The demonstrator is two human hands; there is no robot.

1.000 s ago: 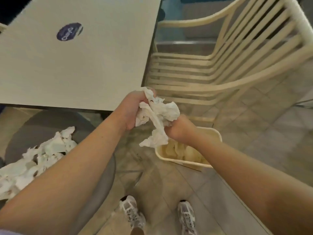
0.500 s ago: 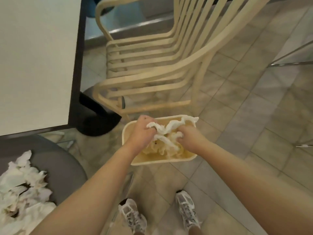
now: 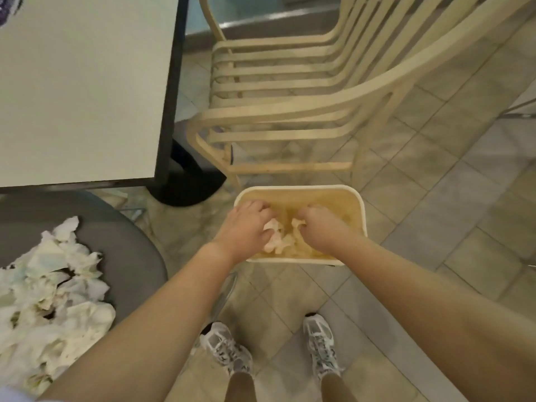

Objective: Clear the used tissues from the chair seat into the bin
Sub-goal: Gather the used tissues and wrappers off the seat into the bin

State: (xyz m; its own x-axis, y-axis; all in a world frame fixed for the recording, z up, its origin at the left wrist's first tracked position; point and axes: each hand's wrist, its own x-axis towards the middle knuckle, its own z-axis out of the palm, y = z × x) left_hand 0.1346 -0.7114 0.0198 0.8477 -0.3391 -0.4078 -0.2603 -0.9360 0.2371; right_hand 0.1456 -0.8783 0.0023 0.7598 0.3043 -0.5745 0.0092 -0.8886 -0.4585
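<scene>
Head view is the only one, looking down past both forearms. The left hand [image 3: 246, 224] and the right hand [image 3: 317, 227] are both inside the cream bin [image 3: 358, 210] on the tiled floor [image 3: 435, 227], knuckles up and fingers curled downward. Between them sits a crumpled wad of tissue [image 3: 277, 237], white against the yellowish lining. The left hand's fingers appear to curl over the wad's near edge and the right hand's over its far edge, so both seem to have hold of it, though whether they grip or are merely pressing it down cannot be told for certain.

Most of the work lies elsewhere: a large heap of used tissues [image 3: 49, 288] covers the grey chair seat [image 3: 136, 256] at lower left, well apart from the bin. A white bench [image 3: 87, 82] and a slatted cream chair [image 3: 290, 91] stand beyond.

Several risks follow from this. Damp paper may cling to the fingers, so a piece could ride out of the bin as the hands lift and fall on the floor. The bin looks light, and a snagged rim could tip or shift it. Later handfuls from so loose a heap would likely shed scraps between seat and bin, near the person's shoes [image 3: 229, 348].
</scene>
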